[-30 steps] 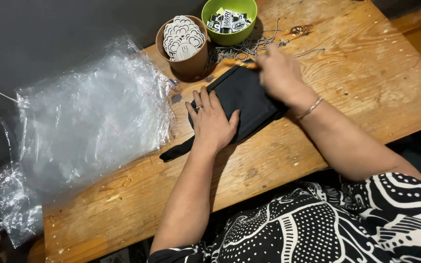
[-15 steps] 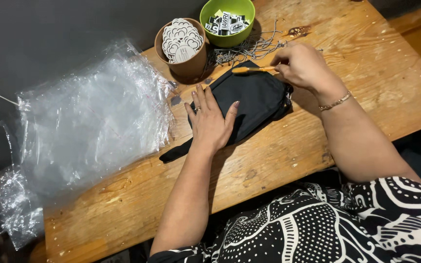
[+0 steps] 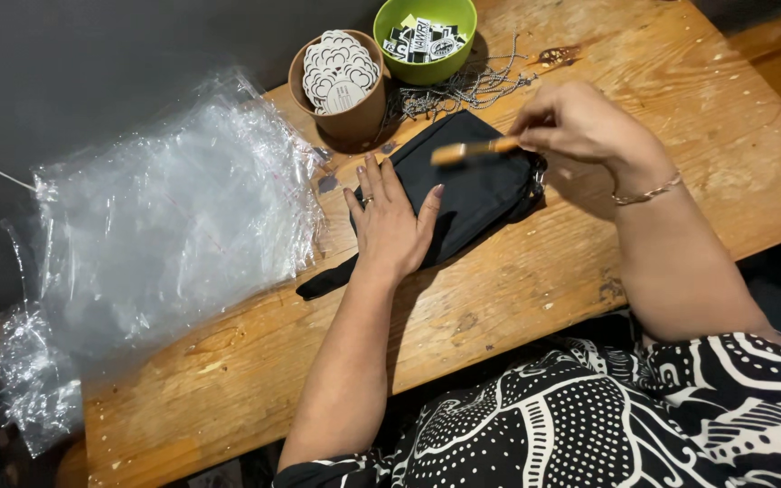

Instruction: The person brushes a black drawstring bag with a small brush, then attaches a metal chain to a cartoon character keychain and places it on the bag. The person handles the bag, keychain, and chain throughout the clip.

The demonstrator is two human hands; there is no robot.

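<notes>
A person in a black-and-white patterned garment (image 3: 644,416) works at a worn wooden bench (image 3: 535,289), seen from above. The left hand (image 3: 392,221) lies flat, fingers spread, pressing on a black fabric pouch (image 3: 481,194) that rests near the middle of the bench, its dark strap (image 3: 327,282) trailing out toward the near left. The right hand (image 3: 576,122), a thin bracelet (image 3: 648,192) at its wrist, pinches the end of a small wooden-handled tool (image 3: 474,150) and holds it just over the far part of the pouch; motion blur hides what sort of tip the tool has and whether it touches the fabric.

Behind the pouch, a brown cup (image 3: 341,90) stands packed with round white scallop-edged tags, and a green bowl (image 3: 427,41) just beside it holds small black-and-white printed labels. A tangle of fine metal ball chain (image 3: 463,90) lies on the wood between the bowl and the pouch. A stack of clear plastic bags (image 3: 164,217) covers the left end of the bench and spills over its edge, close to the left hand but not touching it. A dark grey wall (image 3: 92,63) runs along the far side of the bench.
</notes>
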